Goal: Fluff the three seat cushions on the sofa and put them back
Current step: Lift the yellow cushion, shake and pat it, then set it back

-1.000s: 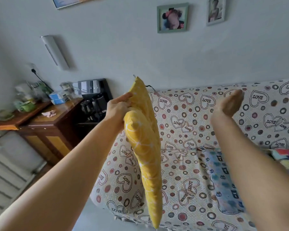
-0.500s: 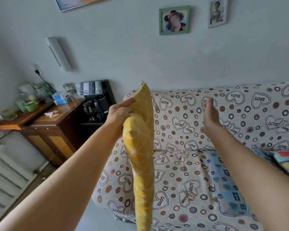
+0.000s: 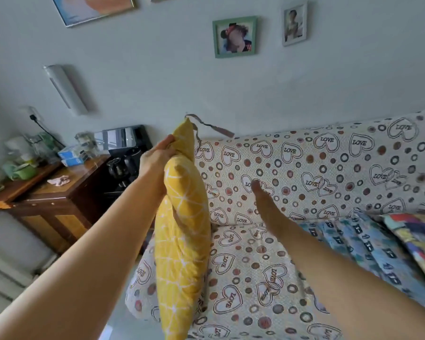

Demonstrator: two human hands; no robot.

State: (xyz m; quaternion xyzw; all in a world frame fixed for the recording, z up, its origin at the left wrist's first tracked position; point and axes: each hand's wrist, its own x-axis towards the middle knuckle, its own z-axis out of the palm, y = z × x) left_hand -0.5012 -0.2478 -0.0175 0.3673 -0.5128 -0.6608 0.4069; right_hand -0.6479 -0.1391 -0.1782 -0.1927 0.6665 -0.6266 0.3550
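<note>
Left hand point(image 3: 157, 157) grips yellow cushion point(image 3: 182, 241) over sofa point(image 3: 304, 168).

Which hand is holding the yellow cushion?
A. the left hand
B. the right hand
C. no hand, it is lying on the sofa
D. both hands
A: the left hand grips the top of the yellow cushion, which hangs down in the air, while the right hand is open and apart from it.

Both arms stretched forward.
Left hand point(image 3: 157, 157) at frame centre has its fingers pinched closed; right hand point(image 3: 261, 196) flat, blurred, fingers extended.
</note>
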